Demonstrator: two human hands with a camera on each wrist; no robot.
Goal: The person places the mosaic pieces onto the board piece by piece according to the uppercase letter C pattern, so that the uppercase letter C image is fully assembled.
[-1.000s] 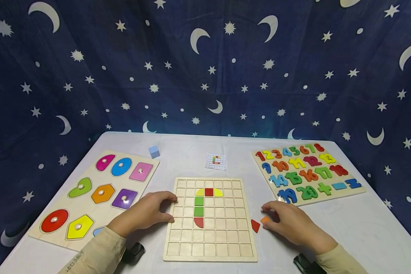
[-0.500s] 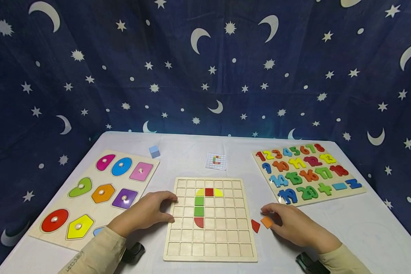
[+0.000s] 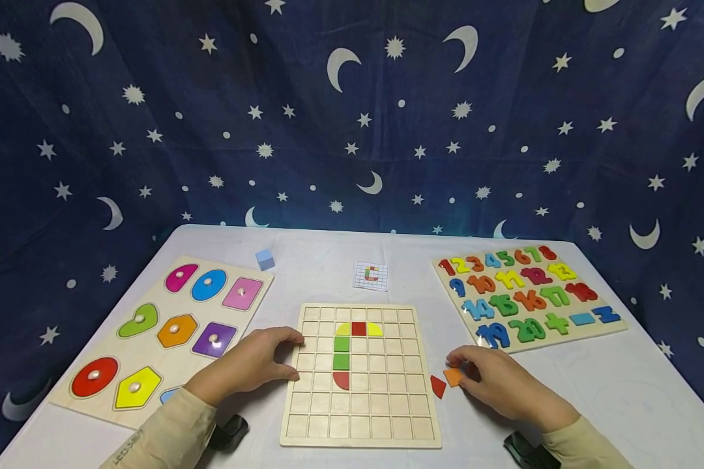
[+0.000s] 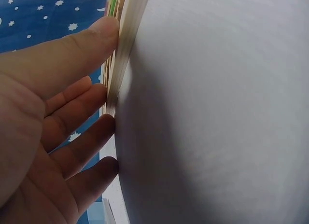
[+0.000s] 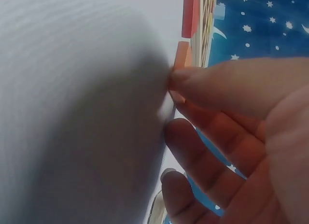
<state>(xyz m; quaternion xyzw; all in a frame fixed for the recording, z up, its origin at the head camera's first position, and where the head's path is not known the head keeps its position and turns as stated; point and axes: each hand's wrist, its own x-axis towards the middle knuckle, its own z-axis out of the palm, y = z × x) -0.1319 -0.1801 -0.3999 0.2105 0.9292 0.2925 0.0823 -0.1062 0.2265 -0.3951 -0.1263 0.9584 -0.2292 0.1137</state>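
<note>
A wooden grid board (image 3: 381,404) lies in front of me, with a red square (image 3: 358,329), yellow quarter-round pieces (image 3: 375,329), green squares (image 3: 341,361) and a red quarter-round (image 3: 341,380) set in its cells. My left hand (image 3: 258,361) touches the board's left edge with thumb and fingertips; the left wrist view shows its fingers (image 4: 87,132) loosely spread along that edge. At the right, the thumb of my right hand (image 3: 501,384) touches an orange square (image 3: 452,376) flat on the table, index fingertip apart from it. A loose red quarter-round (image 3: 438,387) lies between orange square and board.
A pattern card (image 3: 370,277) lies beyond the board, with a light blue cube (image 3: 264,260) to its left. A knobbed shape puzzle (image 3: 170,299) is on the left and a number puzzle (image 3: 522,286) on the right. A starry cloth (image 3: 305,130) hangs behind the table.
The orange square, partly covered by my right thumb earlier, slid right and towards me, then back left. My right hand shifted slightly with it. My left hand and the board stayed put.
</note>
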